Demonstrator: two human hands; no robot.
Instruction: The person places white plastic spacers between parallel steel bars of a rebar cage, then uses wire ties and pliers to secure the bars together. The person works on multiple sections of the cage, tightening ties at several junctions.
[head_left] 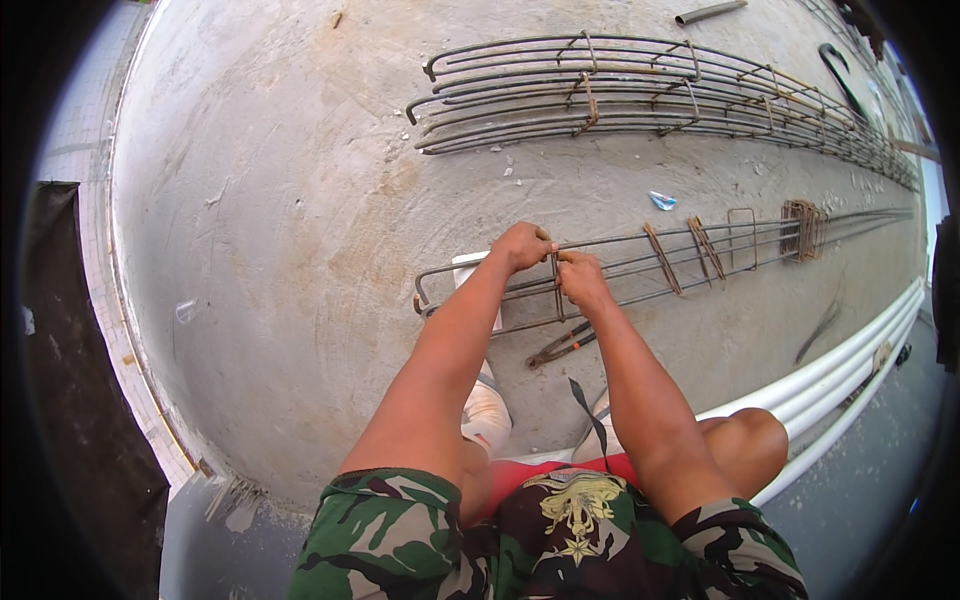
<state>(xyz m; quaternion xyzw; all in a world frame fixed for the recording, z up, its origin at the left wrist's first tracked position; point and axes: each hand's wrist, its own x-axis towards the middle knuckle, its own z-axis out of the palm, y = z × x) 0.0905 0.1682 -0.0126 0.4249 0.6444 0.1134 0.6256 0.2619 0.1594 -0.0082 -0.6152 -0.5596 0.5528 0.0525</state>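
My left hand [525, 246] and my right hand [582, 279] meet at the top corner of a steel stirrup [558, 291], fingers pinched closed against it. The stirrup stands around several long rebar rods [625, 265] that run off to the right. Any thin wire between my fingertips is too small to make out. The rods' hooked left ends rest over a white block [465, 271], partly hidden by my left forearm. Just below the rods, pincers [560, 345] with orange marks on the handles lie on the concrete.
Along the rods sit loose stirrups [662, 259] and a stirrup bundle [800, 230]. Assembled rebar cages [640, 95] lie beyond. White pipes [810, 400] run at lower right. A blue-and-white wrapper [662, 201] and a short pipe [710, 12] are on the concrete floor [270, 250].
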